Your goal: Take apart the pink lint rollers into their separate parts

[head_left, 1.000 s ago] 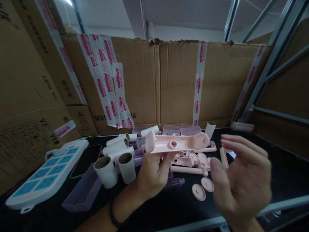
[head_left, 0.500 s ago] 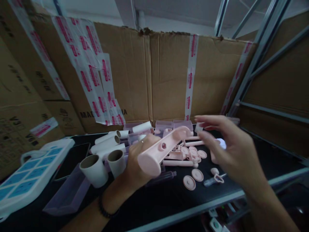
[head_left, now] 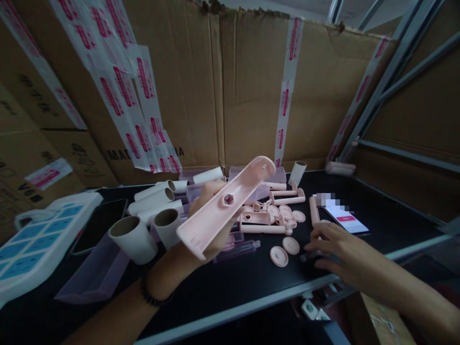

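Observation:
My left hand (head_left: 215,249) is closed around a pale pink plastic trough-shaped piece (head_left: 237,191), held tilted above the table with its hollow side facing me. A hole with a raised rim sits near the piece's middle. At the right, my right hand (head_left: 334,247) is low over the black table, its fingers bent round a small screwdriver (head_left: 308,257) with a see-through handle, mostly hidden by the fingers. Two pink discs (head_left: 279,256) lie just left of that hand. Behind them is a pile of pink parts (head_left: 266,218), with bars, discs and small fittings.
White cardboard tubes (head_left: 132,239) and clear plastic trays (head_left: 93,280) crowd the left. Beyond them lies a white case with blue compartments (head_left: 46,235). A lit phone (head_left: 347,218) rests at right. Cardboard (head_left: 251,96) walls the back; a metal edge (head_left: 230,311) runs along the front.
My right hand has dropped from above the table to the screwdriver at its front right. My left hand has turned the pink piece so more of its hollow side shows. The view has tipped downward.

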The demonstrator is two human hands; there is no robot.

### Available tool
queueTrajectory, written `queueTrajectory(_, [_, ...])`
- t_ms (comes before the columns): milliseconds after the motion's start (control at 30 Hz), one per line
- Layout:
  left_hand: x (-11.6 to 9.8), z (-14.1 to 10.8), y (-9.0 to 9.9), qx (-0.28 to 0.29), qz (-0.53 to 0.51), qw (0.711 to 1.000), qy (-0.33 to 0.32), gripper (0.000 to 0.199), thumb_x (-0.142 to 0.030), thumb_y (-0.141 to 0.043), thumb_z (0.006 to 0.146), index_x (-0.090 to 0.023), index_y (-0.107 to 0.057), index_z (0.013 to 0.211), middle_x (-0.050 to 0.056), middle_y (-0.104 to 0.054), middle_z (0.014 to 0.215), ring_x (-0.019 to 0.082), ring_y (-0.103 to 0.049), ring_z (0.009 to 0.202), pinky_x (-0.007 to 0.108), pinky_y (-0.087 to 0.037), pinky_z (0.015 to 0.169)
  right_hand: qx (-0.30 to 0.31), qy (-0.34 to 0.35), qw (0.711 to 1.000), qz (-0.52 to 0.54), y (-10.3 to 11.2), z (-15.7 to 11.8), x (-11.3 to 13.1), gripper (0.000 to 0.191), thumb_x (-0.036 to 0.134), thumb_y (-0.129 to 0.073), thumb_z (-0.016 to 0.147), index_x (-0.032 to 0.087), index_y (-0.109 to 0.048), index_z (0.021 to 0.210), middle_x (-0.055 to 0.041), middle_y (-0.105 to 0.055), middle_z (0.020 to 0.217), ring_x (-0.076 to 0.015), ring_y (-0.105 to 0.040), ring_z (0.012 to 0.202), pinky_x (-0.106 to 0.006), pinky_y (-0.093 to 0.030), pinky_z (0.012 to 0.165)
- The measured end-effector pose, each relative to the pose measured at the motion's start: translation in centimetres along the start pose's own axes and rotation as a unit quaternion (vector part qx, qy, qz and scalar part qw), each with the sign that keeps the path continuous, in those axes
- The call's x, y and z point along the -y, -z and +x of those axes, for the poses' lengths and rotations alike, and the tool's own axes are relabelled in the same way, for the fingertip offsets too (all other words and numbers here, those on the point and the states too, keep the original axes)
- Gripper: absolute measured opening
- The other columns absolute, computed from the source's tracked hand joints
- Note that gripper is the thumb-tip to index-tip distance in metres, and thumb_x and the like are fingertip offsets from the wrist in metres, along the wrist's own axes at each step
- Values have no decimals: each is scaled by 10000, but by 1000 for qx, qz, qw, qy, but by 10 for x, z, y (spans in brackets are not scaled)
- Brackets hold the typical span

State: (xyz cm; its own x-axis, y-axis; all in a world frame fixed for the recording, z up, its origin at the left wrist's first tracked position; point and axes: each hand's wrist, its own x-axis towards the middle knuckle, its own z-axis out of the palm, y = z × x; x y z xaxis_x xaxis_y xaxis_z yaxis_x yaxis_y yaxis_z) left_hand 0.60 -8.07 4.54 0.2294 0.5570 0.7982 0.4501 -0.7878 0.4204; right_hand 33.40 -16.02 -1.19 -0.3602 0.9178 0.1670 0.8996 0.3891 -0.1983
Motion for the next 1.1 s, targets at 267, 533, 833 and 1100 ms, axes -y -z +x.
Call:
queueTrajectory(267, [-3, 7, -1, 45, -91, 992, -73, 217, -364, -471, 1059, -207, -563, 1178, 88, -683, 1090, 228, -676, 1026, 360, -564, 926, -41, 55, 997, 41, -1, 26, -4, 130, 161, -560, 965, 222, -674, 972, -69, -686, 1017, -246, -625, 938, -419, -544, 815])
queueTrajectory(533, [-2, 4, -2, 59, -152, 986, -28, 153, -295, -499, 1026, -198, -607, 1074, 81, -705, 1014, 226, -700, 969, 370, -598, 896, -233, 68, 958, 150, -4, 40, -5, 122, 282, -577, 1014, 221, -636, 1102, -98, -682, 1131, -238, -651, 1052, -392, -553, 875])
queueTrajectory(833, [5, -3, -6, 52, -130, 986, -87, 125, -225, -511, 1013, -195, -593, 1103, 98, -703, 1062, 231, -689, 979, 385, -560, 888, -419, -36, 840, 343, -38, 47, 2, 158, 305, -600, 1002, 230, -541, 1128, -79, -697, 988, -199, -694, 821, -310, -568, 644])
queueTrajectory(1100, [2, -9, -6, 26, -170, 985, -30, 184, -357, -596, 968, -225, -569, 1093, 42, -664, 946, 198, -633, 786, 336, -536, 711, -651, -74, 633, 412, -10, 52, 26, 254, 360, -720, 859, 316, -551, 1043, -11, -683, 867, -206, -588, 594, -372, -477, 562])
